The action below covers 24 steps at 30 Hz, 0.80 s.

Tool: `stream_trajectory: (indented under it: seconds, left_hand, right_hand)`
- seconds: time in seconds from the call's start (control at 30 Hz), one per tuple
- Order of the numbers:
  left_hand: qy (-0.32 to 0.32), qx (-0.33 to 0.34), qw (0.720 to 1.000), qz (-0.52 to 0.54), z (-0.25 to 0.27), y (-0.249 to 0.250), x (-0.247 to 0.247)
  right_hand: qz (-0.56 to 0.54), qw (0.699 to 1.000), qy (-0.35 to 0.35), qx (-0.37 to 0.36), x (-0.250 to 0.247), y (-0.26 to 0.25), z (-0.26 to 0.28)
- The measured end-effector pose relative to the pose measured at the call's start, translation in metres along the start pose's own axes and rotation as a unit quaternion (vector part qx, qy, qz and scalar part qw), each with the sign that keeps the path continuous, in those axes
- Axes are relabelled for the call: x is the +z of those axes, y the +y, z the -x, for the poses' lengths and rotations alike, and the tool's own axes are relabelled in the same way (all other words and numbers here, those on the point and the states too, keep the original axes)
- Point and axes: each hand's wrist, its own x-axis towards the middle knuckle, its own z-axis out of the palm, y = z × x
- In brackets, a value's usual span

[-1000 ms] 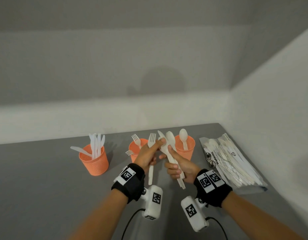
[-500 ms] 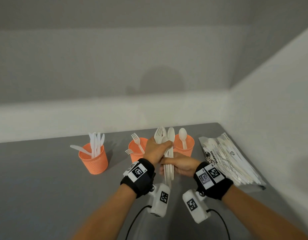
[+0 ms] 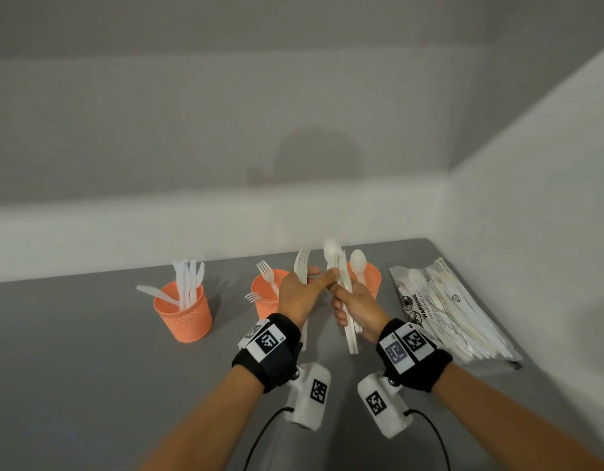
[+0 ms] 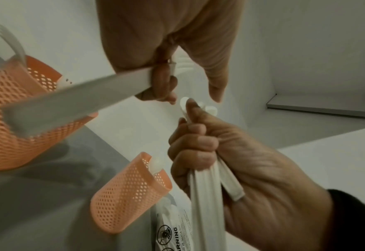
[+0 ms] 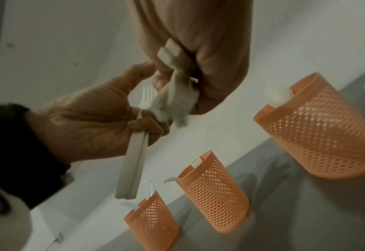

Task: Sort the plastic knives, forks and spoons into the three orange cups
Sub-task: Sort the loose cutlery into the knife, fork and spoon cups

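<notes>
My left hand [image 3: 302, 288] grips a white plastic fork [image 3: 301, 263] upright by its handle, over the middle orange cup [image 3: 265, 300], which holds forks. Its thumb reaches across to the bundle of white cutlery [image 3: 343, 277] that my right hand [image 3: 353, 302] grips, a spoon bowl [image 3: 332, 249] sticking out on top. In the right wrist view the left hand [image 5: 104, 117] holds the fork's handle [image 5: 132, 163] beside my right hand [image 5: 190, 56]. The left orange cup [image 3: 185, 314] holds knives. One spoon [image 3: 357, 263] stands in the right orange cup [image 3: 373, 278].
A clear plastic bag [image 3: 446, 311] with more white cutlery lies on the grey table [image 3: 90, 351] at the right, close to the side wall. A white wall runs behind the cups. Cables hang from both wrist cameras.
The hands came together over the bundle half a second ago. Now the left hand has drawn a little to the left with the fork, and the bundle stands more upright.
</notes>
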Motion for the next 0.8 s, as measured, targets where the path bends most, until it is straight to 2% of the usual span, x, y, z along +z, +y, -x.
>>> stream_trajectory:
  seconds: [0.17, 0.33, 0.43, 0.63, 0.7, 0.8]
  left_hand:
    - [-0.030, -0.007, 1.000, -0.003, 0.006, 0.000, 0.003]
    - [-0.016, -0.023, 1.000, -0.003, 0.002, 0.002, 0.004]
    - [-0.008, -0.035, 0.999, 0.040, 0.002, 0.005, 0.008]
    - [-0.048, -0.017, 0.998, 0.045, 0.002, -0.007, 0.012]
    - [-0.025, -0.026, 0.998, 0.043, 0.001, -0.010, 0.011]
    - [0.053, -0.048, 0.996, 0.058, -0.008, -0.011, 0.001]
  right_hand:
    - [0.035, 0.999, -0.013, -0.025, 0.005, 0.002, 0.001]
    - [-0.005, 0.999, -0.028, -0.024, 0.001, -0.001, 0.003]
    - [-0.008, 0.999, -0.024, -0.024, -0.002, -0.002, 0.002]
    - [0.068, 0.996, -0.040, -0.045, -0.004, 0.003, -0.001]
    - [0.067, 0.996, -0.048, -0.041, -0.005, 0.005, -0.002]
    - [0.051, 0.998, -0.024, -0.013, -0.009, 0.010, -0.009]
